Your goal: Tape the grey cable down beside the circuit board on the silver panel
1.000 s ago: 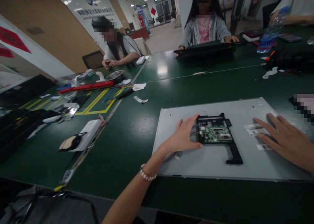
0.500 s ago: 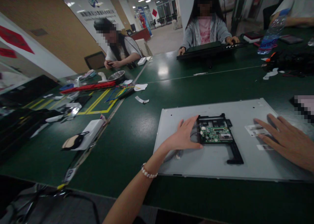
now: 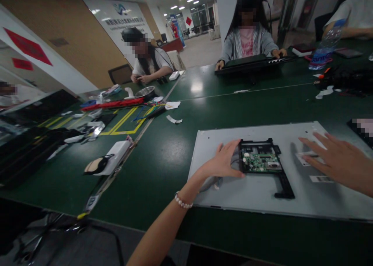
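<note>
A grey metal panel lies flat on the green table in front of me. A green circuit board sits in a black plastic frame near the panel's middle. My left hand rests on the panel with its fingers spread, touching the frame's left edge. My right hand hovers open over the panel's right part, just above white labels stuck there.
Two people sit across the table; one has hands on a black monitor. To the left lie a white box, a red bar, a metal bowl and paper scraps. A water bottle and black cables are far right.
My right hand has lifted slightly off the panel. My view has swung a little to the left, so everything sits further right. My left hand keeps its place by the frame.
</note>
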Motion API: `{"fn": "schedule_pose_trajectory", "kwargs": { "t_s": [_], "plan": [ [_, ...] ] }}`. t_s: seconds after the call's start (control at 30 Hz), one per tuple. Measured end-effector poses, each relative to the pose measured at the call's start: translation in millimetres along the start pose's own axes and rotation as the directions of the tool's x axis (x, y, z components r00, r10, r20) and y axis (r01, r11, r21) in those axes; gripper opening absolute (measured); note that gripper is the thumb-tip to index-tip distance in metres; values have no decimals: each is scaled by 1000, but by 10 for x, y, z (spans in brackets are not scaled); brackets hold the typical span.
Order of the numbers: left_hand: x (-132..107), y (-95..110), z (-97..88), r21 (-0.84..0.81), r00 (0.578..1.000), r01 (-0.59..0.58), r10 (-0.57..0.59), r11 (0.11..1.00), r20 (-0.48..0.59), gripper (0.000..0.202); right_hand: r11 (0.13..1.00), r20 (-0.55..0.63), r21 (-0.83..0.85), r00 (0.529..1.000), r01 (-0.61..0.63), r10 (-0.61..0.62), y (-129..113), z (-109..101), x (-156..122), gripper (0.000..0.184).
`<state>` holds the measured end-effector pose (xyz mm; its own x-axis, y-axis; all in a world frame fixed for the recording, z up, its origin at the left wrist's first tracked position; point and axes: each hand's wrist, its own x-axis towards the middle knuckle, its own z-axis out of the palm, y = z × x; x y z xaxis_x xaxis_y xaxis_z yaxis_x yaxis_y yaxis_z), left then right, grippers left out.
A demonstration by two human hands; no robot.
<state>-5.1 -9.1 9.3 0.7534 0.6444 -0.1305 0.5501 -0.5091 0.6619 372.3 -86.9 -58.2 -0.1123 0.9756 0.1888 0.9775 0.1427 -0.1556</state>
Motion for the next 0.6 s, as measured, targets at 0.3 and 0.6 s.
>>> {"fn": "schedule_pose_trajectory", "kwargs": {
  "t_s": [0.3, 0.6],
  "plan": [
    [-25, 5, 39, 36, 1000, -7, 6, 999, 22, 122, 994, 28, 3, 993, 110, -110, -424, 160, 443, 58],
    [23, -732, -774, 280, 767, 455, -212, 845, -605, 61, 989, -5, -68, 991, 130, -131, -367, 265, 406, 58]
  ]
}}
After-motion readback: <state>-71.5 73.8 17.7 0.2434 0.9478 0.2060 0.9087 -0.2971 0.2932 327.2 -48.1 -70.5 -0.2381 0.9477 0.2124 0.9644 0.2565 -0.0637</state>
